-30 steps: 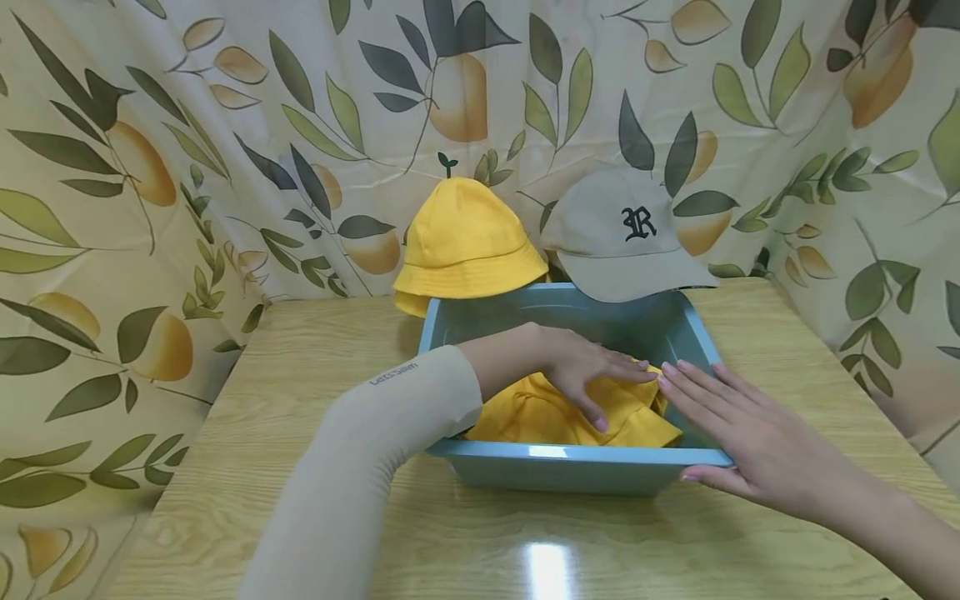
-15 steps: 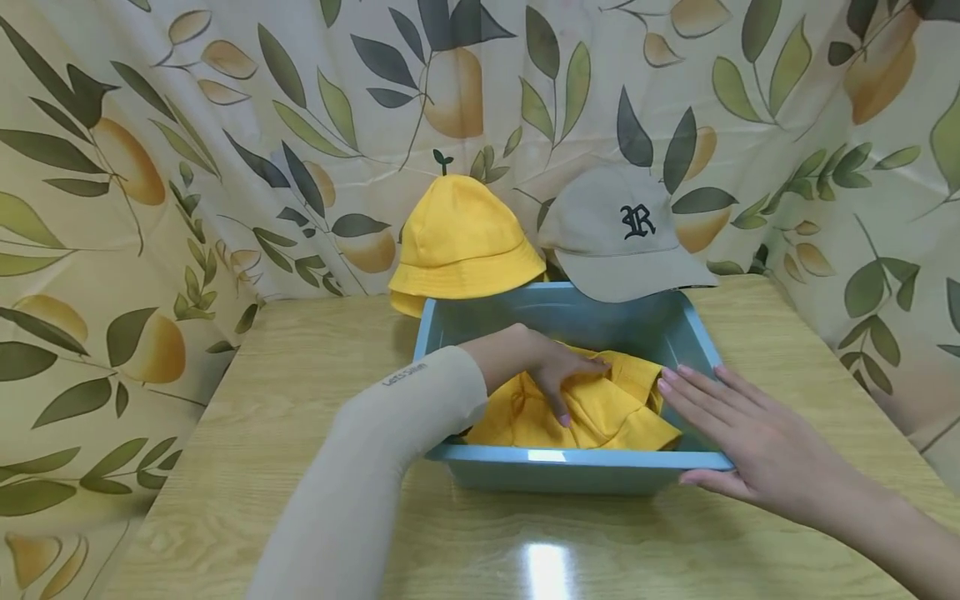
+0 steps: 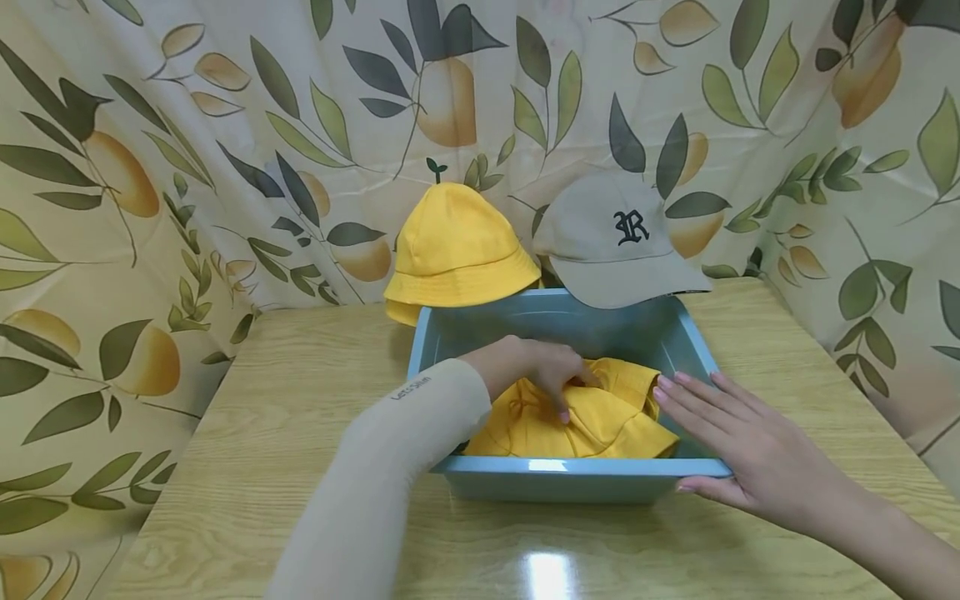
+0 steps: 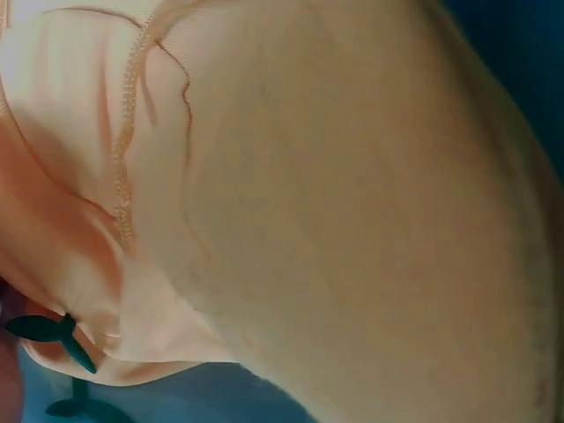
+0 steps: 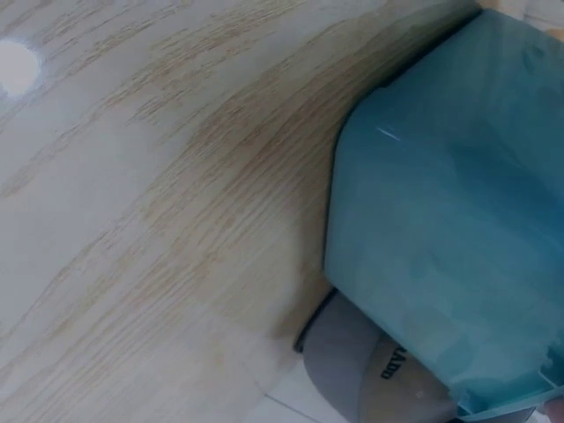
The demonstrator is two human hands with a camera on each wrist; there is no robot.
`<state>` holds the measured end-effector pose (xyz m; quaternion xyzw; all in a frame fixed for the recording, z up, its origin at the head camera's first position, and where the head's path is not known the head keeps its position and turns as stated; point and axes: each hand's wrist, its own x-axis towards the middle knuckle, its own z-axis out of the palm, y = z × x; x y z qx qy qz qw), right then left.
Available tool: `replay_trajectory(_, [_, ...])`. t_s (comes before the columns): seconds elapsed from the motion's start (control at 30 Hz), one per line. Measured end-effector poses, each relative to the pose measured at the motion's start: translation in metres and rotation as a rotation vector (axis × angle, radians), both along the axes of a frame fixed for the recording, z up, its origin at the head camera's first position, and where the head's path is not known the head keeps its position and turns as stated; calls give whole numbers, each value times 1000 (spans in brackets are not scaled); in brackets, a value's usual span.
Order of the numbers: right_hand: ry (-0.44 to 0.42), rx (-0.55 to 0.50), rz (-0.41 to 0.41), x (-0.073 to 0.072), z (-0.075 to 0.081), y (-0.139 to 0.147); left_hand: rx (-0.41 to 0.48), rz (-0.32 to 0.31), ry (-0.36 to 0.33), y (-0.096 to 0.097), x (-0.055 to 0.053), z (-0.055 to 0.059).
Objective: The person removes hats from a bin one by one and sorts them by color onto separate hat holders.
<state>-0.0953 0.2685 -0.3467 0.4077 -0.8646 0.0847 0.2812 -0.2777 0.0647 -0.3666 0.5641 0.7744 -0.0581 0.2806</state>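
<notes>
A blue plastic bin [image 3: 577, 483] holds a crumpled yellow bucket hat [image 3: 615, 421]. Reaching in over the left side, my left hand [image 3: 536, 367] grips the hat's fabric between thumb and curled fingers, whose tips are partly hidden in the folds. Close up in the left wrist view, the hat [image 4: 66, 176] shows a stitched seam, with two green sprout shapes near the lower left. My right hand [image 3: 757, 454] rests on the bin's front right corner, its fingers straight over the rim and its thumb below the front edge.
Behind the bin stand a second yellow bucket hat [image 3: 461, 246] with a green sprout and a grey baseball cap [image 3: 607, 233] with a black letter. Both overlap the bin's back rim. A leaf-patterned curtain [image 3: 300, 108] hangs behind the wooden table [image 3: 300, 392].
My left hand has drawn back leftward over the hat, and its spread fingers have curled into the fabric. My right hand stays on the bin's corner.
</notes>
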Motion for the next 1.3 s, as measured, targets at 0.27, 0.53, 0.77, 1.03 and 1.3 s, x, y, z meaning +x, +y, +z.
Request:
replay_trajectory(0.27, [12, -9, -4, 1, -1, 0, -45, 25, 32, 6, 3, -1])
replay_trajectory(0.53, [19, -21, 7, 0, -3, -3, 56, 15, -15, -1, -4, 25])
replay_trajectory(0.77, [14, -26, 7, -1, -3, -2, 71, 23, -6, -9, -5, 53])
replay_trajectory(1.03, [3, -24, 9, -1, -3, 0, 99, 22, 29, -13, 2, 82])
replay_trajectory(1.3, [-23, -40, 27, 0, -3, -1, 170, 82, 76, -27, 10, 104])
